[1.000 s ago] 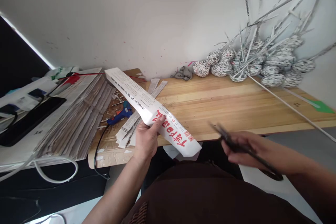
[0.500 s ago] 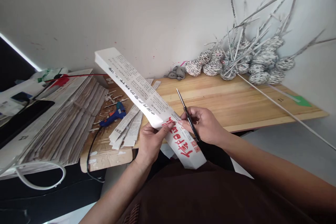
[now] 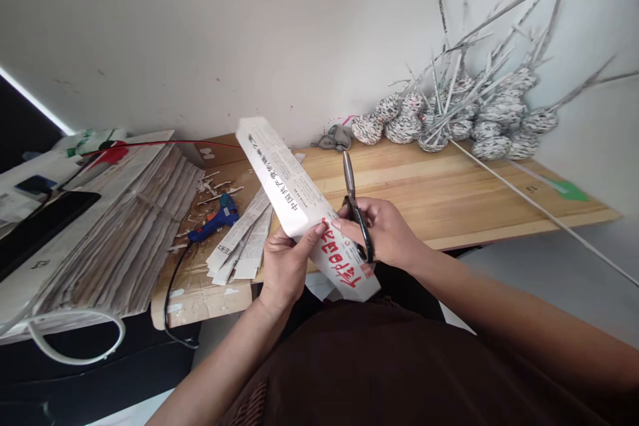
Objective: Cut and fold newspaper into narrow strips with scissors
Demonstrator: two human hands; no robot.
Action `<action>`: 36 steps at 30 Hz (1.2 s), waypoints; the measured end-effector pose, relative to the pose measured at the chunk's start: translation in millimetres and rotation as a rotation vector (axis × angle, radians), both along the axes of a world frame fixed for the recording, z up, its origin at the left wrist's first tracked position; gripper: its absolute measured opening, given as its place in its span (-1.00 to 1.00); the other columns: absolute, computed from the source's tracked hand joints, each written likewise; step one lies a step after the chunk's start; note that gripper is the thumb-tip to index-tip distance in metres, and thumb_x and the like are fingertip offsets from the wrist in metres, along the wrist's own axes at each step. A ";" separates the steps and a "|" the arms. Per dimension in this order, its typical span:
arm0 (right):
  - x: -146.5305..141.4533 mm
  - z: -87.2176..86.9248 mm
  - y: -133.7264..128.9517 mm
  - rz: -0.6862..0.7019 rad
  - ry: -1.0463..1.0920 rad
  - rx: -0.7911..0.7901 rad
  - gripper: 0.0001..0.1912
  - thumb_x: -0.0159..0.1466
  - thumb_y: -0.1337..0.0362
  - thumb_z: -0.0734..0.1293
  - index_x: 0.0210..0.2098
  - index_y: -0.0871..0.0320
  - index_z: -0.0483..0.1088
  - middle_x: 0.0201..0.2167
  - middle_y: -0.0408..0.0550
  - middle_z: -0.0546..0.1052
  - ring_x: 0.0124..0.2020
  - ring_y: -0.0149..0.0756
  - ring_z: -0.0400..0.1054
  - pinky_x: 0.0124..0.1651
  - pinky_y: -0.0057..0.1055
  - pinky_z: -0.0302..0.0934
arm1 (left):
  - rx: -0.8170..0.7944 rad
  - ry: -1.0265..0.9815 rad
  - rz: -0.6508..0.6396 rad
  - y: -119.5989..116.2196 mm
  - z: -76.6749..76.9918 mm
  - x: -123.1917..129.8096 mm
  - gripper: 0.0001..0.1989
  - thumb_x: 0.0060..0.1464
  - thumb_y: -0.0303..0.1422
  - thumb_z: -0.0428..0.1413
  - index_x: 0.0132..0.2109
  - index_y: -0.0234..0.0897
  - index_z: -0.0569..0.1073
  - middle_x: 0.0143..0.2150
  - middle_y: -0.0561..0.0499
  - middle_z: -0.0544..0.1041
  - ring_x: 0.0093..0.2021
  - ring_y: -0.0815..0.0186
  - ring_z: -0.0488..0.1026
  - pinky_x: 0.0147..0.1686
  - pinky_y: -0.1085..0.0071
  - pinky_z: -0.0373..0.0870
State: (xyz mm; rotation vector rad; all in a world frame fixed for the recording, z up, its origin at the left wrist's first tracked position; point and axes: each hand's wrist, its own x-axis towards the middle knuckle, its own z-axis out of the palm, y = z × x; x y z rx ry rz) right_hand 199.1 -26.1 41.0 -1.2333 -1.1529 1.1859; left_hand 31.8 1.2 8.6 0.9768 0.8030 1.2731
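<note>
A long folded strip of newspaper (image 3: 299, 190), printed in black with large red characters at its near end, slants in front of my body. My left hand (image 3: 287, 259) grips its left edge near the middle, thumb on top. My right hand (image 3: 384, 233) holds a pair of black-handled scissors (image 3: 349, 176), the metal blades together and pointing away from me. The fingertips of that hand also touch the strip's right edge. Several cut newspaper strips (image 3: 244, 239) lie on the table beyond my left hand.
A blue glue gun (image 3: 217, 219) with a black cord lies among paper scraps. Tall newspaper stacks (image 3: 144, 226) stand at the left. Woven paper balls (image 3: 399, 123) with long paper sticks line the wall on the wooden table (image 3: 424, 193), beside a grey cloth (image 3: 335, 138).
The newspaper strip has turned more upright, its far end swinging right and closer. The scissors have rotated in my right hand, so their handle loops now show.
</note>
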 end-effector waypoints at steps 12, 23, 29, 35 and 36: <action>-4.6 -4.9 -1.6 0.055 0.022 0.032 -0.69 0.02 0.17 0.56 -0.42 0.15 0.41 -0.54 -0.25 0.40 -0.51 -0.43 0.25 -0.43 -0.47 0.17 | -0.023 -0.112 0.082 6.4 14.1 5.7 -0.72 -0.14 -0.38 0.46 -0.22 -0.26 0.65 -0.22 -0.01 0.71 -0.25 0.28 0.64 -0.15 0.38 0.58; 13.0 -18.4 -30.6 0.126 -0.121 -0.072 -0.67 0.06 0.12 0.58 -0.36 0.15 0.44 -0.45 -0.17 0.46 -0.40 -0.34 0.32 -0.32 -0.41 0.22 | 0.126 -0.168 0.401 47.1 21.9 -17.9 -0.64 -0.22 -0.40 0.49 -0.19 -0.25 0.65 -0.14 -0.01 0.70 -0.09 0.29 0.62 0.04 0.41 0.51; 37.1 -14.8 -59.9 0.423 -0.187 -0.209 -0.56 0.16 -0.08 0.50 -0.36 0.14 0.34 -0.51 -0.22 0.31 -0.49 -0.41 0.12 -0.44 -0.45 0.01 | 0.142 -0.202 0.514 70.2 29.2 -43.2 -0.64 -0.21 -0.39 0.49 -0.19 -0.22 0.62 -0.12 0.00 0.68 -0.04 0.28 0.60 0.11 0.38 0.48; 40.2 -18.7 -63.3 0.609 -0.143 -0.247 -0.49 0.28 -0.21 0.35 -0.38 0.13 0.27 -0.48 -0.21 0.24 -0.46 -0.41 0.05 -0.42 -0.44 -0.03 | 0.159 -0.198 0.507 75.8 31.8 -50.9 -0.63 -0.20 -0.35 0.49 -0.19 -0.20 0.61 -0.11 0.01 0.67 0.02 0.26 0.57 0.15 0.37 0.46; 39.1 -19.2 -61.8 0.629 -0.134 -0.245 -0.49 0.29 -0.21 0.34 -0.39 0.13 0.26 -0.49 -0.21 0.24 -0.47 -0.42 0.04 -0.43 -0.44 -0.03 | 0.157 -0.202 0.500 75.5 31.9 -51.4 -0.62 -0.22 -0.34 0.50 -0.19 -0.20 0.62 -0.12 0.01 0.67 0.01 0.26 0.57 0.13 0.38 0.47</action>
